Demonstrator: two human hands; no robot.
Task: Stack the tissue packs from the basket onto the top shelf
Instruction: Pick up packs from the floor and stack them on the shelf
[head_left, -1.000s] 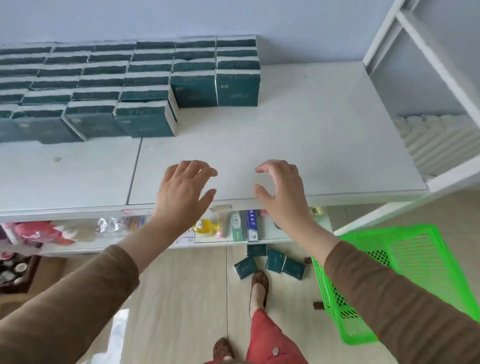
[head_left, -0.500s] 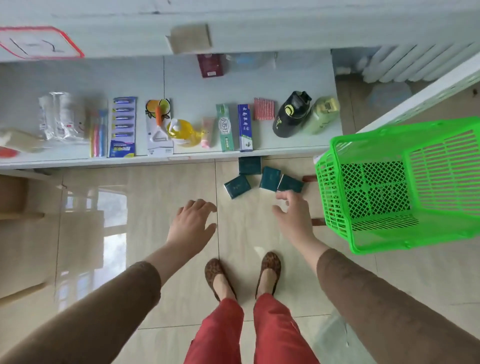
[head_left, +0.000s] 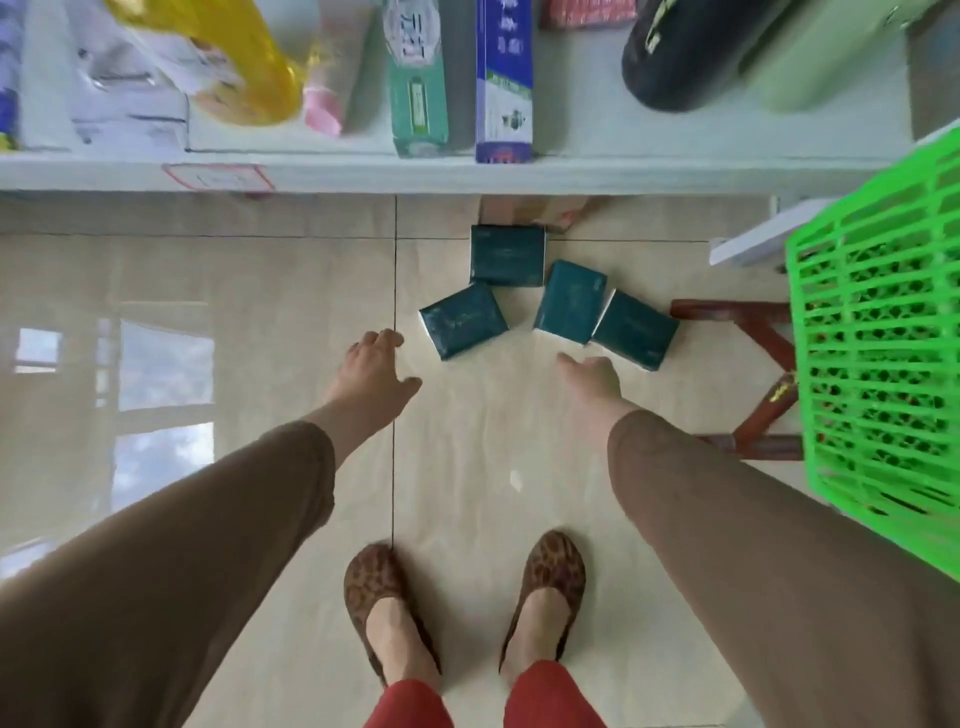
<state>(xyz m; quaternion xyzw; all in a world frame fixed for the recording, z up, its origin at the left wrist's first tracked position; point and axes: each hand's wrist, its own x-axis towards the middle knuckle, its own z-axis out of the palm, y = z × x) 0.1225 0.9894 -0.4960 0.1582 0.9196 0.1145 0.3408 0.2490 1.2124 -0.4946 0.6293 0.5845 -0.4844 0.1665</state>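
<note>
Several dark teal tissue packs lie on the tiled floor below a low shelf: one at the back (head_left: 507, 254), one at the left (head_left: 463, 321), one in the middle (head_left: 569, 301), one at the right (head_left: 635, 329). My left hand (head_left: 372, 367) reaches down with relaxed fingers, just left of the left pack, holding nothing. My right hand (head_left: 592, 375) stretches out with straight fingers just below the middle and right packs, not touching them. The green plastic basket (head_left: 878, 332) stands at the right on a dark red stool. The top shelf is out of view.
The low white shelf (head_left: 363, 174) at the top carries boxes, a yellow packet (head_left: 244, 67) and a dark bottle (head_left: 685, 52). The stool's red legs (head_left: 763, 364) stick out beside the right pack. My feet in patterned shoes (head_left: 379, 597) stand on the tiles.
My view dropped from the top shelf to the floor. Both hands came down from the shelf edge and now reach close to the packs on the tiles.
</note>
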